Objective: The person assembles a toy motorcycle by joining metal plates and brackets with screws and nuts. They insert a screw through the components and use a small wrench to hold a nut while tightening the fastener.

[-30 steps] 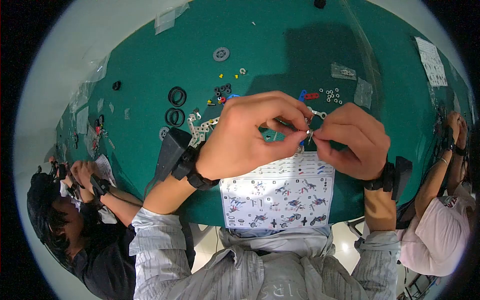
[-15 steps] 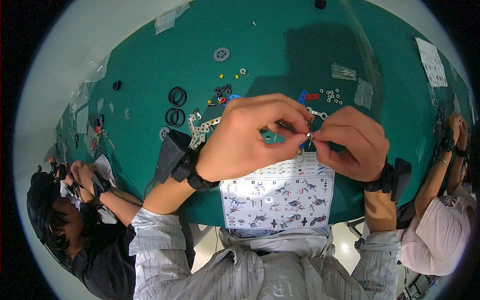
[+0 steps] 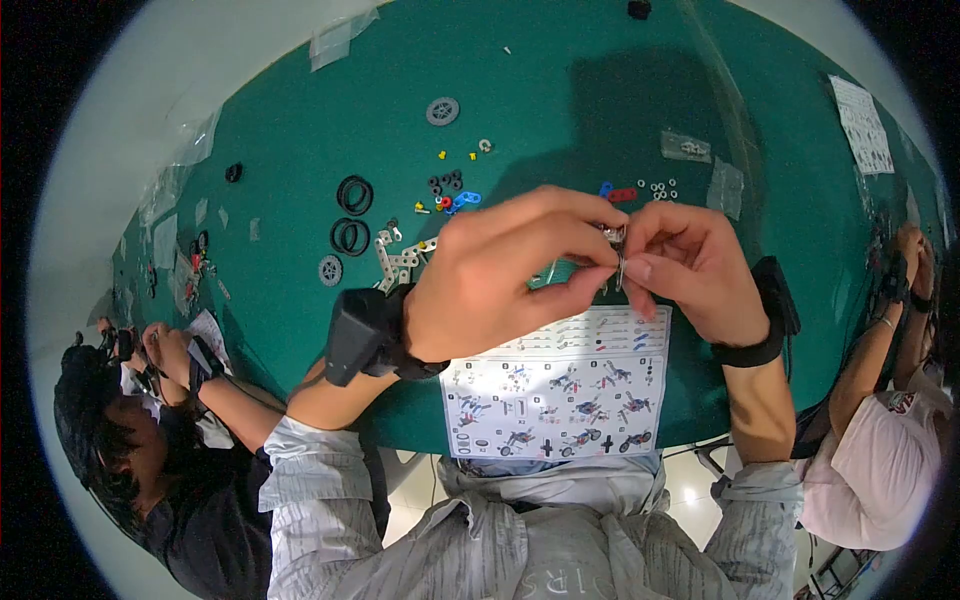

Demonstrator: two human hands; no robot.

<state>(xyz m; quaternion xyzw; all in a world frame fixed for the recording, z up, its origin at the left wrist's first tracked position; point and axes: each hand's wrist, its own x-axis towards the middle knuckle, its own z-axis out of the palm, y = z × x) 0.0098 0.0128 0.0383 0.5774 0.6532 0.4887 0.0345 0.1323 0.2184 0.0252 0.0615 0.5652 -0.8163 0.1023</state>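
Observation:
My left hand (image 3: 510, 275) and my right hand (image 3: 692, 270) meet over the upper edge of a printed instruction sheet (image 3: 555, 395). Between their pinched fingertips is a small silvery metal assembly (image 3: 617, 262), partly hidden by the fingers. Both hands grip it, thumbs against forefingers. Just beyond them lie a red perforated piece (image 3: 622, 195) and a blue piece (image 3: 605, 188). Several small white rings (image 3: 662, 188) are to their right. Left of my left hand are pale perforated strips (image 3: 392, 262) and another blue piece (image 3: 466, 200).
Black rubber rings (image 3: 354, 195) and grey wheels (image 3: 443, 111) lie on the green table (image 3: 300, 130). Plastic bags (image 3: 686, 146) are at the right. One person (image 3: 150, 450) sits at the left, another (image 3: 880, 450) at the right, with hands apart from mine.
My right hand has turned and its fingers have shifted on the metal assembly. My left wrist has moved slightly right. The long metal link beyond the fingers is no longer visible.

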